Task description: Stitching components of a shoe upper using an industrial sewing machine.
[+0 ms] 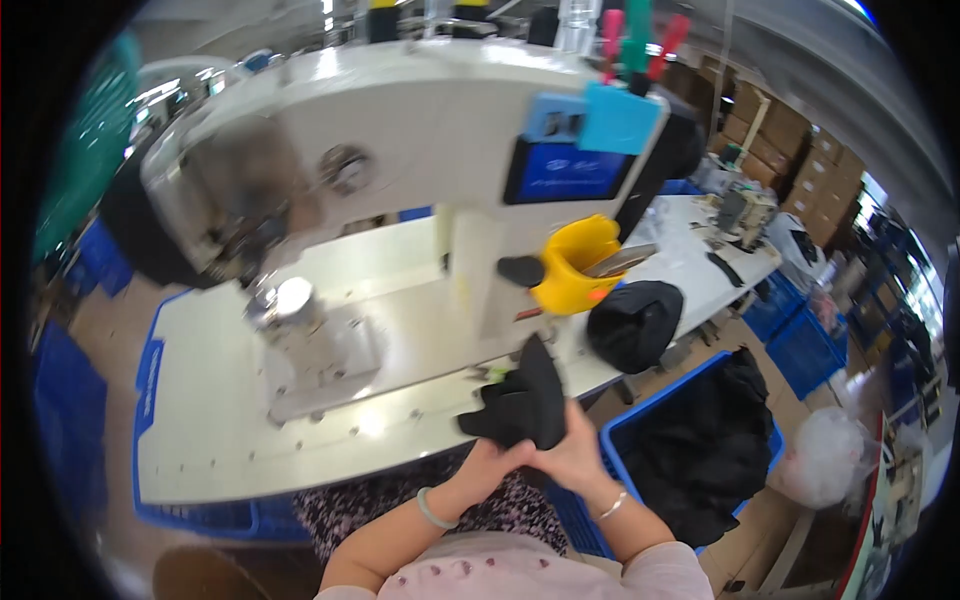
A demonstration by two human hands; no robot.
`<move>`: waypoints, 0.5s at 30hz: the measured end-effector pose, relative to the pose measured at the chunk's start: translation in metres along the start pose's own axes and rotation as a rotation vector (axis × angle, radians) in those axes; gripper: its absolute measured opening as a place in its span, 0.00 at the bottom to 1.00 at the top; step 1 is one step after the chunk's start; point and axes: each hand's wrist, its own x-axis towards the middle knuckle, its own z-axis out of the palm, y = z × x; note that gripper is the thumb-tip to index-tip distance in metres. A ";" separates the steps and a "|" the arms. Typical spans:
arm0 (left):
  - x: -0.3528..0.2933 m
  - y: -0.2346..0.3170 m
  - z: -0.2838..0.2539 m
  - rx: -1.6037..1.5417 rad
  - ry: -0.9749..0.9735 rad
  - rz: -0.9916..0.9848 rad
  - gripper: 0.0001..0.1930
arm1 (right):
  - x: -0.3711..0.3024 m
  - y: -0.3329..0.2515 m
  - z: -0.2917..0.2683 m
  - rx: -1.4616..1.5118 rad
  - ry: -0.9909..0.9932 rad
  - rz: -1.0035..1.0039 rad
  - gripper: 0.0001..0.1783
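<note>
Both my hands are together at the front edge of the sewing machine's white table. Between them they hold up a black fabric piece with a stiff curved, pointed upper part and a folded, uneven left side. My left hand is closed on its lower end, thumb toward the other hand. My right hand grips the lower right edge. The fingers behind the cloth are hidden. Just past the hands, a rounded black cap-like piece lies on the table's right end.
A large white sewing machine spans the table, its head and round metal post at left. A yellow cup holding metal tools stands by its column. At right, a blue crate holds black cloth. Another machine table stands beyond.
</note>
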 end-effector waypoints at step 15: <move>-0.131 0.011 -0.058 -0.139 0.427 0.138 0.26 | -0.033 -0.014 0.123 -0.350 -0.242 -0.238 0.28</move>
